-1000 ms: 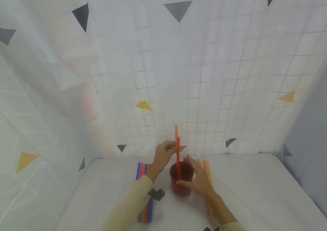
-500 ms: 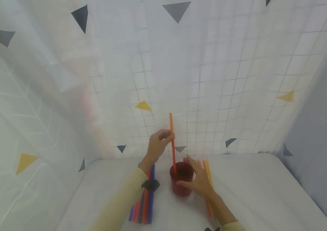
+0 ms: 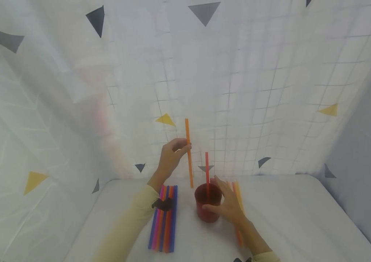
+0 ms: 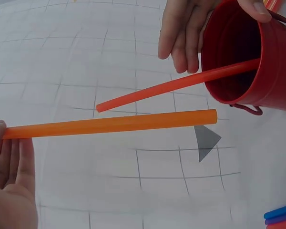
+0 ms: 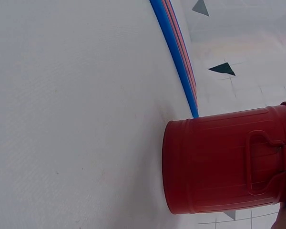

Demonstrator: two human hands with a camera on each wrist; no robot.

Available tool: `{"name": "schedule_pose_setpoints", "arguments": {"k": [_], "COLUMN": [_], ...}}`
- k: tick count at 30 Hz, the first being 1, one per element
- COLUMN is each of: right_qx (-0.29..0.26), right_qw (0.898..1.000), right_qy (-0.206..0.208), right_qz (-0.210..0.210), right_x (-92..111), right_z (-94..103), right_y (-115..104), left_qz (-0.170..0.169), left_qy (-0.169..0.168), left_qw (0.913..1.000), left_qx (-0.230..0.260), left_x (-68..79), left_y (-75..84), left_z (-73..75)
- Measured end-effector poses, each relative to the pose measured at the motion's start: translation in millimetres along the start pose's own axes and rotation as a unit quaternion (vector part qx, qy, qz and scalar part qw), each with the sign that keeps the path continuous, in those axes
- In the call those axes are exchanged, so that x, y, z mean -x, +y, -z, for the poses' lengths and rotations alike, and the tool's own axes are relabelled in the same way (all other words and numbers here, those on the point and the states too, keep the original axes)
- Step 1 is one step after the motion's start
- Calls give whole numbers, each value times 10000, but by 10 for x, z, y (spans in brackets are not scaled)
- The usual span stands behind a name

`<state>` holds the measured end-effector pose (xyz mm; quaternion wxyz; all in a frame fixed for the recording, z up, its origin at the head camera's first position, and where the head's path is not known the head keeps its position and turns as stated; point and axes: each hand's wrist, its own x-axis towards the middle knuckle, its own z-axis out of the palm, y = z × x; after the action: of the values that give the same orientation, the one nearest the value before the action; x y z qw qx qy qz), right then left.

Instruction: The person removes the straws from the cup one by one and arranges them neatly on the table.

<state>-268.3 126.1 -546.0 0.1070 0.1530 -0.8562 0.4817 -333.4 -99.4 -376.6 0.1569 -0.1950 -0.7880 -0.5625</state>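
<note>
My left hand [image 3: 169, 155] pinches an orange drinking straw [image 4: 109, 125] near its upper end, between thumb and fingers. The straw hangs almost upright, left of a small red metal bucket [image 3: 206, 213], its lower end outside the bucket and apart from it. Inside the bucket a red straw [image 3: 206, 167] stands with its top well above the rim. My right hand [image 3: 230, 207] holds the bucket at the rim, thumb on the near side and fingers behind it. A folded handle [image 5: 257, 162] shows on the bucket's side in the right wrist view.
Several blue, pink and orange straws [image 3: 164, 225] lie side by side on the white table [image 3: 296, 218], left of the bucket. More straws [image 3: 239, 196], yellow and red, lie partly under my right hand. A white patterned curtain [image 3: 254, 91] hangs behind the table.
My left hand has drawn the orange straw up and left, out of the bucket. The red straw remains standing in it. My right hand has stayed at the bucket.
</note>
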Motion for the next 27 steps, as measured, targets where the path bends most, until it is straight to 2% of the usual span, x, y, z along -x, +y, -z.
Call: {"name": "schedule_pose_setpoints", "arguments": {"k": [5, 11, 15, 21, 24, 27], "right_qx": [46, -7, -157, -49, 10, -50], "right_qw": [10000, 10000, 9999, 10000, 9999, 9999], "right_qy": [-49, 9, 55, -59, -60, -15], "right_qz": [11, 52, -10, 30, -84, -97], "right_x": [-7, 2, 14, 21, 20, 16], "right_z": [22, 36, 20, -49, -64, -54], "right_y": [22, -1, -45, -18, 2, 1], "left_qz": [125, 483, 721, 1266, 1521, 1632], "left_qy": [9, 32, 59, 46, 87, 133], "left_qw": [9999, 9988, 9972, 9919, 9883, 9863], "left_qx": [-45, -121, -166, -5, -83, -213], "left_x": [0, 97, 217, 476, 606, 704], "left_y": [3, -177, -342, -638, -758, -852], "left_z": [91, 228, 367, 637, 744, 812]}}
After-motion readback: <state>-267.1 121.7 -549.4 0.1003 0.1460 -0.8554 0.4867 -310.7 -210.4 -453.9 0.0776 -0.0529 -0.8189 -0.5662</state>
